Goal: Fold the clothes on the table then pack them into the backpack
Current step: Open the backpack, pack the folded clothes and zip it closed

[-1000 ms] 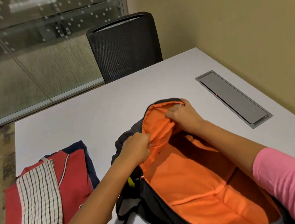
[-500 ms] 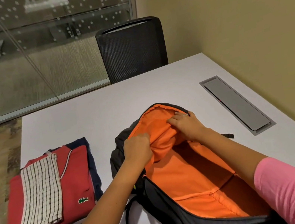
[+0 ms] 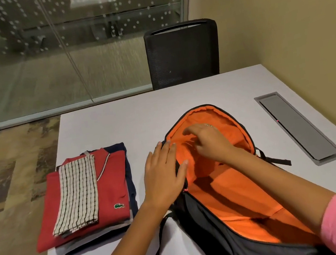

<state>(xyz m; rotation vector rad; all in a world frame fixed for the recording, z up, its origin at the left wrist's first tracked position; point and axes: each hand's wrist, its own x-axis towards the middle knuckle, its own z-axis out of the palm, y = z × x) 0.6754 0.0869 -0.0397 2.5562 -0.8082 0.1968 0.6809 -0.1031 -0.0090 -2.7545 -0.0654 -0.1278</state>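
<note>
Both hands have let go of the lining: my left hand (image 3: 163,174) lies flat on the backpack (image 3: 213,227) rim, right hand (image 3: 206,140) loose inside, so its mouth may sag shut.

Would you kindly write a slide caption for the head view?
Both hands at the open backpack beside folded clothes on the table.

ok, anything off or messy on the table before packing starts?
Nothing stands out. The folded clothes stack sits tidy on the table with the striped cloth on top. The backpack lies unzipped, nothing visible inside, left hand on its rim, right hand inside against the orange lining.
</note>
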